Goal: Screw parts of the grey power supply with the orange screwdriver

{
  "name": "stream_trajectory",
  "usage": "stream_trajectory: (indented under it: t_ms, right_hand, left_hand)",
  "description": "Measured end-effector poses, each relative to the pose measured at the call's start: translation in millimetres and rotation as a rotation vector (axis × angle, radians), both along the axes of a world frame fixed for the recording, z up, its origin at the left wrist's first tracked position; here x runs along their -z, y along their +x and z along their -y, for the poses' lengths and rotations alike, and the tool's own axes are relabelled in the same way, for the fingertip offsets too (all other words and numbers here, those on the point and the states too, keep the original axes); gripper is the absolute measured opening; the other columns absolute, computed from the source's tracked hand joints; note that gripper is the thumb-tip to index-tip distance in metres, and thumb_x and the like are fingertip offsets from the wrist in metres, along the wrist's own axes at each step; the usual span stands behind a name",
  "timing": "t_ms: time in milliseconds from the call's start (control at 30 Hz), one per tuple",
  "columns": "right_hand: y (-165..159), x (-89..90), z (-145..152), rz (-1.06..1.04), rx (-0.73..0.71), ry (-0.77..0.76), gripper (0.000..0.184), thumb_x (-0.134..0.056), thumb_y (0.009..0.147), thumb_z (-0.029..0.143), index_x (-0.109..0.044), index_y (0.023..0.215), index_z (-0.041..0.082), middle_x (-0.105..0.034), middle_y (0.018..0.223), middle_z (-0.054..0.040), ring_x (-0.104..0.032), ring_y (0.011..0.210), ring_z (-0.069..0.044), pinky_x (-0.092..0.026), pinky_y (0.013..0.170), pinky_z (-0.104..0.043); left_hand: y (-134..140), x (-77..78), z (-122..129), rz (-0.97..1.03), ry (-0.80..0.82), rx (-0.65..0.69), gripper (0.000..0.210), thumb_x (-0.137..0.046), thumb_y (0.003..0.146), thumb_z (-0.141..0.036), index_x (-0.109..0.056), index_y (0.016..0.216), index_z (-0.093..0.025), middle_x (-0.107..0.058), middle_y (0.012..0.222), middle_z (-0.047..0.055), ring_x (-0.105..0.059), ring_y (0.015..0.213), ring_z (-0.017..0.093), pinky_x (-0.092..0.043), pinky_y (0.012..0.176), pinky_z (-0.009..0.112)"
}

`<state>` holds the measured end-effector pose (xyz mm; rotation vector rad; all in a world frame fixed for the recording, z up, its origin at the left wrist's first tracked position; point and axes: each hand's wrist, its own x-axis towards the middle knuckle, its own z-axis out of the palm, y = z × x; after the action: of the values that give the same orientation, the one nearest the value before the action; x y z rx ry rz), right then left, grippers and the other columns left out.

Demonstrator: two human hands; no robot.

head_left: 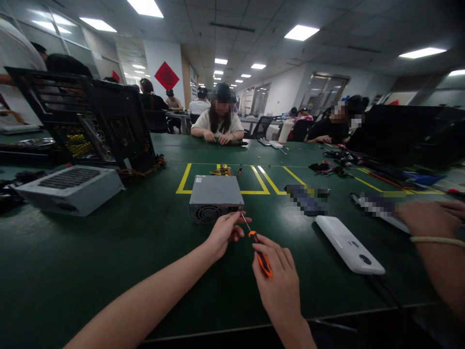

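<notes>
A grey computer power supply (pixel 216 190) lies on the green table in front of me, its fan grille and socket facing my side. At its near right corner is my left hand (pixel 227 230), thumb and forefinger brought together by the screwdriver's tip. Whatever they pinch is too small to make out. My right hand (pixel 278 271) grips an orange and black screwdriver (pixel 262 257) by its handle. The thin shaft points up and away, with its tip beside my left fingertips.
Left stand a second power supply (pixel 78 189) and an open black computer case (pixel 105 121). On the right lie a white power bank (pixel 348 244), a phone (pixel 304 198) and cables (pixel 329 167). Another person's hand (pixel 430 218) reaches in at right; a person (pixel 218 118) sits opposite.
</notes>
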<state>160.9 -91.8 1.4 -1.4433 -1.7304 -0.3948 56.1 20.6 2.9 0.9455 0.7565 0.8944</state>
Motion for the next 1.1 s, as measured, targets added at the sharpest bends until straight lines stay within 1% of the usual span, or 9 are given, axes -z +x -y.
stream_trajectory:
  t_ms: [100, 233, 300, 467, 667, 800, 900, 967, 1100]
  right_hand:
    - [-3.4, -1.2, 1.2, 0.010, -0.003, -0.001, 0.018, -0.045, 0.080, 0.010, -0.054, 0.094, 0.018, -0.061, 0.101, -0.0090, -0.058, 0.084, -0.019, -0.047, 0.074, -0.036]
    - [-5.9, -0.2, 2.9, -0.146, -0.017, -0.083, 0.026, -0.046, 0.083, 0.022, -0.048, 0.108, 0.018, -0.059, 0.101, -0.0097, -0.059, 0.092, -0.019, -0.050, 0.075, -0.033]
    - [-6.1, 1.2, 3.6, -0.200, -0.017, -0.116, 0.026, -0.043, 0.084, 0.024, -0.047, 0.109, 0.019, -0.060, 0.100, -0.0090, -0.060, 0.091, -0.019, -0.052, 0.073, -0.032]
    - [-5.3, 5.0, 4.5, -0.204, -0.028, -0.097, 0.024, -0.043, 0.084, 0.022, -0.049, 0.107, 0.019, -0.060, 0.101, -0.0091, -0.059, 0.094, -0.019, -0.051, 0.078, -0.034]
    - [-5.0, 6.9, 2.5, -0.214, -0.031, -0.077, 0.022, -0.044, 0.084, 0.019, -0.050, 0.105, 0.019, -0.058, 0.102, -0.0087, -0.057, 0.096, -0.018, -0.050, 0.080, -0.034]
    - [-4.7, 5.3, 0.3, -0.130, -0.018, -0.039, 0.023, -0.046, 0.082, 0.016, -0.049, 0.105, 0.018, -0.060, 0.101, -0.0092, -0.057, 0.094, -0.019, -0.049, 0.078, -0.035]
    - [-4.5, 2.9, 0.5, -0.034, -0.004, -0.040, 0.020, -0.045, 0.082, 0.012, -0.051, 0.100, 0.019, -0.060, 0.104, -0.0087, -0.058, 0.085, -0.018, -0.048, 0.074, -0.036]
    - [-4.9, 1.5, 1.4, -0.036, 0.006, -0.049, 0.019, -0.047, 0.082, 0.016, -0.051, 0.101, 0.019, -0.059, 0.106, -0.0085, -0.058, 0.085, -0.019, -0.048, 0.074, -0.036]
    - [-6.8, 1.0, 2.3, -0.192, 0.028, -0.121, 0.029, -0.049, 0.083, 0.028, -0.045, 0.110, 0.017, -0.059, 0.101, -0.0088, -0.060, 0.088, -0.018, -0.050, 0.069, -0.029]
  left_hand:
    - [4.9, -1.3, -1.7, 0.022, 0.019, -0.031, 0.030, -0.054, 0.078, -0.032, -0.055, 0.098, -0.011, -0.063, 0.092, 0.011, -0.040, 0.040, 0.002, -0.020, 0.034, 0.015]
    - [5.8, 1.2, -1.8, 0.018, 0.031, -0.037, 0.034, -0.059, 0.073, -0.033, -0.057, 0.098, -0.010, -0.062, 0.080, 0.006, -0.033, 0.038, 0.001, -0.016, 0.035, 0.016]
    - [5.3, 3.0, -1.4, 0.021, 0.032, -0.028, 0.037, -0.061, 0.072, -0.034, -0.057, 0.100, -0.011, -0.062, 0.079, 0.006, -0.032, 0.038, 0.001, -0.015, 0.035, 0.017]
    - [4.2, 4.4, -1.4, 0.031, 0.048, -0.002, 0.042, -0.061, 0.071, -0.037, -0.056, 0.104, -0.012, -0.062, 0.080, 0.006, -0.034, 0.040, 0.001, -0.016, 0.036, 0.017]
    - [3.2, 5.0, -3.9, 0.051, 0.050, 0.025, 0.039, -0.060, 0.073, -0.036, -0.056, 0.105, -0.013, -0.063, 0.081, 0.006, -0.036, 0.042, 0.002, -0.017, 0.037, 0.016]
    - [2.4, 7.5, -4.6, 0.077, 0.024, 0.037, 0.037, -0.059, 0.075, -0.034, -0.057, 0.104, -0.012, -0.062, 0.080, 0.007, -0.037, 0.043, 0.002, -0.018, 0.036, 0.014]
    - [1.5, 8.3, -5.2, 0.097, 0.020, 0.047, 0.035, -0.059, 0.076, -0.033, -0.057, 0.104, -0.012, -0.062, 0.080, 0.007, -0.038, 0.043, 0.002, -0.018, 0.036, 0.014]
    - [1.3, 8.1, -5.9, 0.107, 0.014, 0.051, 0.033, -0.058, 0.076, -0.031, -0.057, 0.103, -0.012, -0.062, 0.078, 0.006, -0.039, 0.043, 0.002, -0.019, 0.036, 0.014]
    - [1.5, 7.3, -7.1, 0.144, 0.002, 0.057, 0.029, -0.058, 0.075, -0.028, -0.059, 0.098, -0.011, -0.060, 0.073, 0.004, -0.037, 0.042, 0.001, -0.019, 0.036, 0.013]
